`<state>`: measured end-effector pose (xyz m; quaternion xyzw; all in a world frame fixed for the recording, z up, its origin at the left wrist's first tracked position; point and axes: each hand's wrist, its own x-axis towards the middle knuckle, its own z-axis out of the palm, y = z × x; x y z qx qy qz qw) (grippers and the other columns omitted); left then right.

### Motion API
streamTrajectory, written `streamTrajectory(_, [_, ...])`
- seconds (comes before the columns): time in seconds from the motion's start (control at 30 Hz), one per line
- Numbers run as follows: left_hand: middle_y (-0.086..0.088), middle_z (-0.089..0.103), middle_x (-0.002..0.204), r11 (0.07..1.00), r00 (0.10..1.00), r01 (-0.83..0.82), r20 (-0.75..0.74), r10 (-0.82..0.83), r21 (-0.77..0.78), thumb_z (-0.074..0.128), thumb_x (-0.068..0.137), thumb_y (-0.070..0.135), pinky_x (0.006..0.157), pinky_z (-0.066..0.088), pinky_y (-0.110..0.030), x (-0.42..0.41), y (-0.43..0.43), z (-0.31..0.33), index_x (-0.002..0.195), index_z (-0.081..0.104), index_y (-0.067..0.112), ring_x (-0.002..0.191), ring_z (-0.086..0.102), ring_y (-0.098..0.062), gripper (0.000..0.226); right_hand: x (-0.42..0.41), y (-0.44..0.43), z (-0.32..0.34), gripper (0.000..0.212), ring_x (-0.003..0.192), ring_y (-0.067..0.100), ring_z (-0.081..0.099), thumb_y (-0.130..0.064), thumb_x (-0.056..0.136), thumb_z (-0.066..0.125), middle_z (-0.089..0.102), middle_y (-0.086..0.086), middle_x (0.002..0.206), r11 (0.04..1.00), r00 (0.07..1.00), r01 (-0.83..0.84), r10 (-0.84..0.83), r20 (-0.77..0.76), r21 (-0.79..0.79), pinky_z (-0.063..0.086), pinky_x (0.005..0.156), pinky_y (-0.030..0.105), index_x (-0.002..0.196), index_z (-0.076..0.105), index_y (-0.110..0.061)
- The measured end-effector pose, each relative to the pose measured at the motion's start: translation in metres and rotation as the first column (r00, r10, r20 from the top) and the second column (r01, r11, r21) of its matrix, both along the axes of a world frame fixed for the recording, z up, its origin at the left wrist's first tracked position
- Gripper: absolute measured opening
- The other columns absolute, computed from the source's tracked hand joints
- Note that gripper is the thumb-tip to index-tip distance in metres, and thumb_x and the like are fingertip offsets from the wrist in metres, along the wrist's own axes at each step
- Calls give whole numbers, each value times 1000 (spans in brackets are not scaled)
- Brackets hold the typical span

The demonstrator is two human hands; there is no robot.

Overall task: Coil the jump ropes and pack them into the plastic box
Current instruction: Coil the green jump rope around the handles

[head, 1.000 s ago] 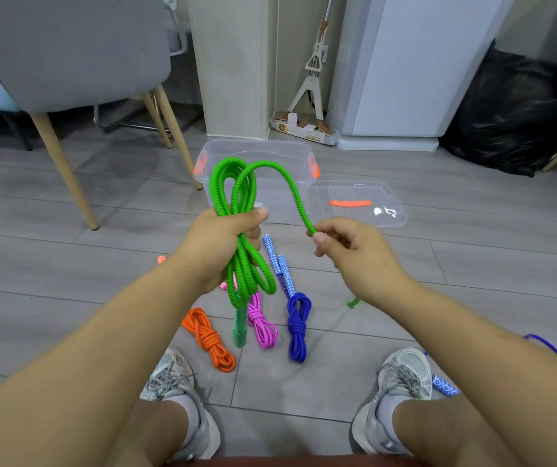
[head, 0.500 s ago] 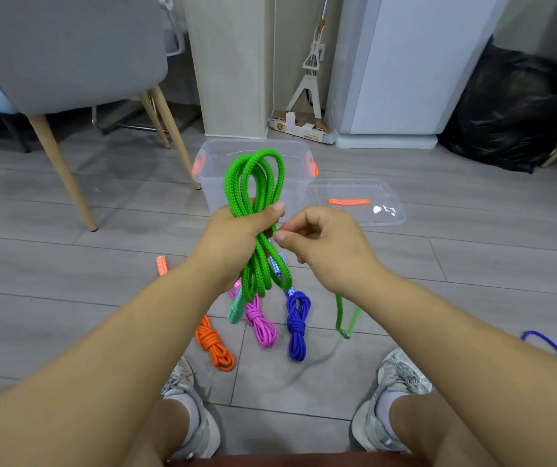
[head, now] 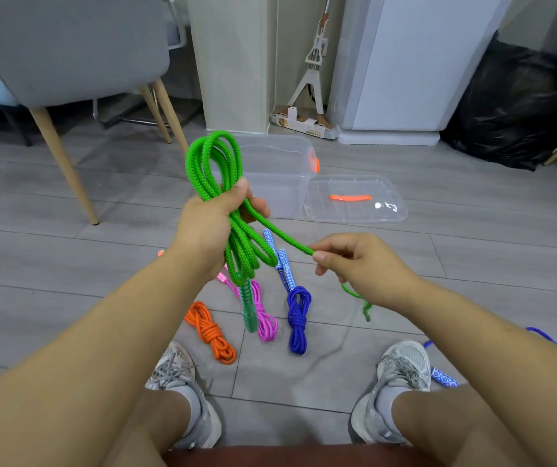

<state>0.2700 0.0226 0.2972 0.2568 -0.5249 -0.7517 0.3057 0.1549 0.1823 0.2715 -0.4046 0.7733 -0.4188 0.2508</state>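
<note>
Green rope (head: 209,170) is bunched in the left hand (head: 209,224), the fist wrapped tight round the middle of the loops. Bights stand up above the grip, and more hang below it with a handle (head: 248,308) dangling. The right hand (head: 361,261) pinches the free strand between thumb and fingertip, drawn taut out to the side of the fist, and the tail drops away beneath that pinch. This looks like the binding step, coil gathered and wraps to come. The next move, I'd say, calls for carrying that strand round the bundle close to the fist, snug, with no loops slipping. The box (head: 280,183) sits open beyond the hands, its lid (head: 354,210) beside it. An orange bundle (head: 209,328), pink bundle (head: 265,318) and blue bundle (head: 299,315) lie beneath the grip, not yet boxed.
</note>
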Motion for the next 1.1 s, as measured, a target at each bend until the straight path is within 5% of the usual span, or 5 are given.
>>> streamTrajectory(0.17, [3,45,50,996,996,-6,-93,15,91,47,98,21,59,56,-31,5,-10,-3,69,45,11,47,52,-14,30,-22,18,-22,16,63,12,49,-22,95,52,63,-10,69,967,992,18,15,-127,255,46,67,30,93,67,-29])
streamTrajectory(0.3, [5,41,51,996,997,-50,-55,54,78,52,96,22,60,38,-32,9,-21,-5,71,43,17,47,38,-12,27,-32,27,-32,15,52,3,46,-23,96,50,65,-7,70,939,986,67,-11,-165,338,40,55,17,98,65,-22])
streamTrajectory(0.5, [-7,43,67,963,974,-131,148,169,-236,62,89,23,64,36,-31,10,-21,-13,72,52,13,64,39,-19,23,-21,14,-11,15,50,-1,48,-25,94,50,63,-5,68,959,947,148,-68,-313,240,34,53,15,83,59,-22])
streamTrajectory(0.77, [-3,31,63,849,943,94,320,91,-520,63,88,29,43,27,-14,3,3,-17,65,39,16,45,28,-4,36,13,-18,29,29,43,0,40,-22,95,49,57,-7,55,990,991,-135,134,21,41,32,49,12,71,64,-18])
streamTrajectory(1.1, [-11,49,74,924,947,159,320,-43,-347,55,89,41,59,39,-24,0,12,-14,82,61,-4,62,43,-14,46,15,-44,31,41,52,16,33,-23,98,44,54,-13,46,998,995,22,-17,99,-51,27,46,21,91,60,14])
